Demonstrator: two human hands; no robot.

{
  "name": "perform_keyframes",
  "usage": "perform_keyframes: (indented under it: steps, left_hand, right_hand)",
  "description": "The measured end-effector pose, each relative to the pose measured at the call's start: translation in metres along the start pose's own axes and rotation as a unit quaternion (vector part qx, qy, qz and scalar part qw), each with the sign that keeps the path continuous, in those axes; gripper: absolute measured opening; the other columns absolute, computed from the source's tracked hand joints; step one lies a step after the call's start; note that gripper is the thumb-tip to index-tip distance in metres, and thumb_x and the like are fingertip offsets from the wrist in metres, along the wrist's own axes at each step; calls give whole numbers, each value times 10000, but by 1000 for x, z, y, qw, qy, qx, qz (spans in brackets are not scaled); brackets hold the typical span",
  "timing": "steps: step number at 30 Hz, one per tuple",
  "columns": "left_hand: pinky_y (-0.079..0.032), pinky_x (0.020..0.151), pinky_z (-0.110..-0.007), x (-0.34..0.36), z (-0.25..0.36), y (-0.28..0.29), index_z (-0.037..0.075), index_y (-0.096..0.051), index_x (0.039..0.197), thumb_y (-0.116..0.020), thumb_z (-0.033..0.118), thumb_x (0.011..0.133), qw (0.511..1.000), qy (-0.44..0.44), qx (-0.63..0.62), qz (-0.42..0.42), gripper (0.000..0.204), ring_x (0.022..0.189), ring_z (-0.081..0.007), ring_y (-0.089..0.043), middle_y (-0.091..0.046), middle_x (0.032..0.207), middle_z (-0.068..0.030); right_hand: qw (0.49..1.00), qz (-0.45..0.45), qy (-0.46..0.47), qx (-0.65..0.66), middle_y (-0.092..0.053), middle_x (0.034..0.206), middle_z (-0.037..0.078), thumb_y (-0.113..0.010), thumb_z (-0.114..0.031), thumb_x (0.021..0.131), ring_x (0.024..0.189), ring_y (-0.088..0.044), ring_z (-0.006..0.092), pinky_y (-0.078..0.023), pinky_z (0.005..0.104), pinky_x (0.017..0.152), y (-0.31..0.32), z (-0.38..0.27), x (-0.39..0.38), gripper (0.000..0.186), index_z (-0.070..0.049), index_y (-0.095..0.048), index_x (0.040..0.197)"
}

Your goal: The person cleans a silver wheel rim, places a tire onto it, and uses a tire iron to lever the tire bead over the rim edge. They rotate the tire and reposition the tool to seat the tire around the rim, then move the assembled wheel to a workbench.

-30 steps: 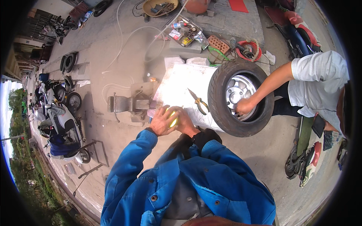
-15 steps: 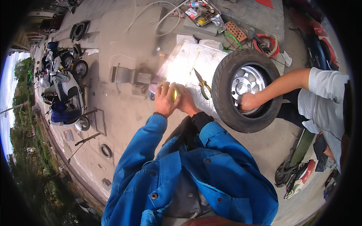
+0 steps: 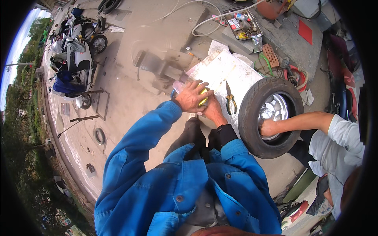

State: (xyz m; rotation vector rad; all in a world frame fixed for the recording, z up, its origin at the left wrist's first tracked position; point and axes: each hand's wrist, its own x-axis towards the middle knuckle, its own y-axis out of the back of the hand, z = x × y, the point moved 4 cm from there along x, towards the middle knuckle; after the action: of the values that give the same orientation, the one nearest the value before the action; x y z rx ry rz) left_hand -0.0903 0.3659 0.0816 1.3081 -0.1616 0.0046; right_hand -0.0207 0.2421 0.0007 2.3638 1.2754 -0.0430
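Observation:
Close together in front of me, both my hands close around a round yellow thing, perhaps a tin or a roll; the fingers cover most of it. My left hand curls over its top from the left. Underneath and on the right, my right hand grips it. A pale pink translucent plastic piece shows beside my left hand. Pliers with yellow and black handles lie on a white sheet to the right. Another person's hand reaches inside a tyre on a silver wheel rim.
Beyond the sheet are a tray of cans and small packets, a perforated brick and a red basin. A grey metal stand is on the ground ahead. Parked motorcycles and a small tyre are at left.
The view has shifted, so the scene sits lower and further right. My left hand has flattened further over the yellow thing. The other person's hand stays in the wheel.

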Motion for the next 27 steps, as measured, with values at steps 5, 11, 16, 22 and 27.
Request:
perform_keyframes:
  steps: [5,11,16,22,27]
  left_hand:
    - [-546,970,-559,-31,7,-9,200,-561,1508,-887,347,780,994,102,-25,-26,810,1232,-452,-549,-523,1465,-206]
    - [-559,960,-507,-107,-23,38,147,-601,1435,-886,273,774,953,251,-151,78,731,1154,-422,-563,-551,1371,-194]
    - [-512,1114,-525,-219,-34,61,101,-581,1449,-918,250,749,825,479,-277,116,791,1351,-458,-520,-531,1435,-229]
    - [-525,1066,-535,-330,-94,-59,101,-563,1438,-924,261,753,748,631,-195,67,791,1279,-460,-535,-531,1428,-230]
    - [-533,1000,-552,-355,-146,-219,159,-579,1421,-939,262,731,753,634,-178,-20,784,1264,-449,-539,-538,1442,-193]
  right_hand:
    - [977,83,104,-166,-511,1587,233,-871,-83,821,1502,-461,459,-396,530,1248,70,-29,-54,778,-6,-537,1519]
    - [875,250,45,-412,-441,1640,262,-866,-195,883,1562,-356,494,-319,599,1270,124,-49,-99,818,4,-483,1578]
    - [874,269,-72,-399,-357,1701,264,-887,-280,881,1565,-355,495,-361,540,1263,114,-22,-99,1001,-15,-341,1677]
    - [843,272,-92,-454,-415,1640,271,-856,-359,922,1511,-421,471,-396,541,1227,106,-15,-94,957,4,-366,1659]
    - [826,264,-95,-490,-413,1624,288,-840,-410,947,1486,-440,465,-391,530,1230,98,-17,-80,964,39,-357,1651]
